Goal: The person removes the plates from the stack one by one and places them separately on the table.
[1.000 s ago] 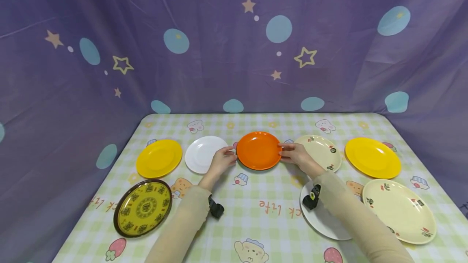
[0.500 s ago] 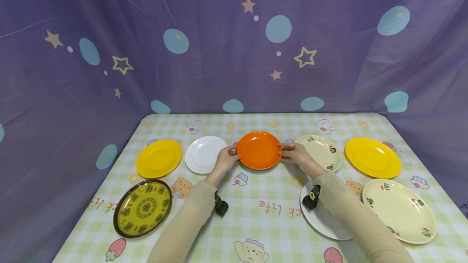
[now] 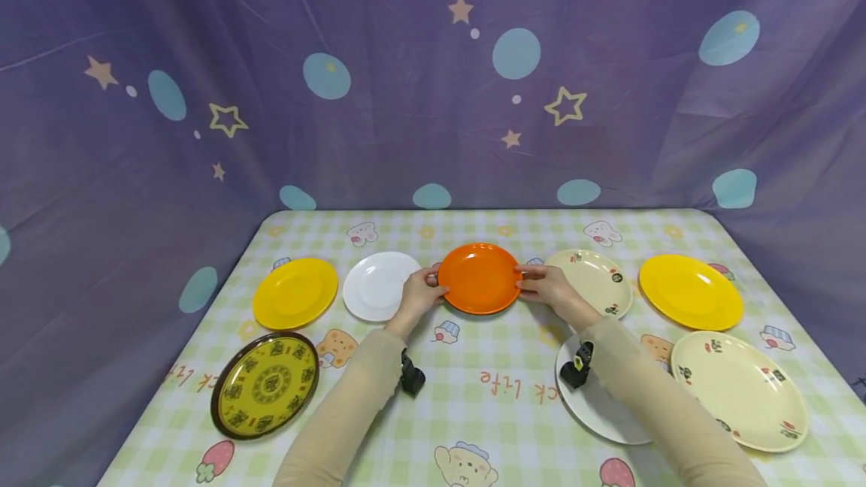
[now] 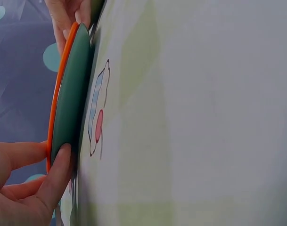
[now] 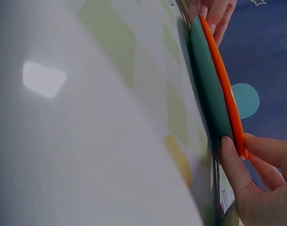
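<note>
An orange plate [image 3: 479, 278] is at the back middle of the table, with a dark green plate-shaped layer [image 4: 71, 94] directly beneath its rim in both wrist views. My left hand [image 3: 419, 294] pinches the plate's left edge, thumb against the green side and a finger at the orange rim. On the opposite edge my right hand [image 3: 549, 286] grips in the same way, its thumb [image 5: 235, 162] on the green and a fingertip at the orange. A white plate [image 3: 374, 288] lies just left of the left hand; a cream patterned plate [image 3: 598, 280] sits partly behind the right hand.
Two yellow plates [image 3: 295, 294] [image 3: 689, 292] lie at the outer left and right. A brown-rimmed patterned plate [image 3: 265, 385] is at the front left. Under my right forearm lies another white plate [image 3: 598, 412], beside a large cream plate [image 3: 740, 389]. A checked cloth [image 3: 514, 442] covers the table.
My left hand has moved slightly right, closing onto the orange plate's left edge. The right hand keeps its hold, and the plates stay almost where they were.
</note>
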Motion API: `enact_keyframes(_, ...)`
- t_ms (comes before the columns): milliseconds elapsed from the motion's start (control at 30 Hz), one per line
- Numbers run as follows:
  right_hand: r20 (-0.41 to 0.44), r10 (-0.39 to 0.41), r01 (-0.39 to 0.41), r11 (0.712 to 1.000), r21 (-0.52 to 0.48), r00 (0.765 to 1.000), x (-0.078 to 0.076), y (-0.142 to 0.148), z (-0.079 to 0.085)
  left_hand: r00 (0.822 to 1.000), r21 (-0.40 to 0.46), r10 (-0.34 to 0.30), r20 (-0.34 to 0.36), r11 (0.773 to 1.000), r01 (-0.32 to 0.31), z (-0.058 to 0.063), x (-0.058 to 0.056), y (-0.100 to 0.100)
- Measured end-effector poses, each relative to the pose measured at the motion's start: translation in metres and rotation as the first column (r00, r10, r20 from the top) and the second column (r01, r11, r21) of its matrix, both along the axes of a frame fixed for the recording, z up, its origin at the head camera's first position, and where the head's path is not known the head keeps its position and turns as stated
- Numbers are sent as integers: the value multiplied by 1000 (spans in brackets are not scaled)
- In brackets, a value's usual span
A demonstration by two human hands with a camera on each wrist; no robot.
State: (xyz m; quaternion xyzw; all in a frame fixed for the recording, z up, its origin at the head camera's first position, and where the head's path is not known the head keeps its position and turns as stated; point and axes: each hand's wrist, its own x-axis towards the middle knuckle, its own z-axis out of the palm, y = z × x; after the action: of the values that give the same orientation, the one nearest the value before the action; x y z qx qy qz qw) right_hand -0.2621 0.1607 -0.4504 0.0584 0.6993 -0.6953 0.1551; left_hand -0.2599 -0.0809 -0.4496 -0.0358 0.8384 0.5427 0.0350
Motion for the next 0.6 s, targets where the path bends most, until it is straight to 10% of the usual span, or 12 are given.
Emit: enact_keyframes(600, 37, -37, 37, 999, 10, 999, -1, -1, 3, 1000, 39, 30, 9, 999, -30, 1, 0, 0)
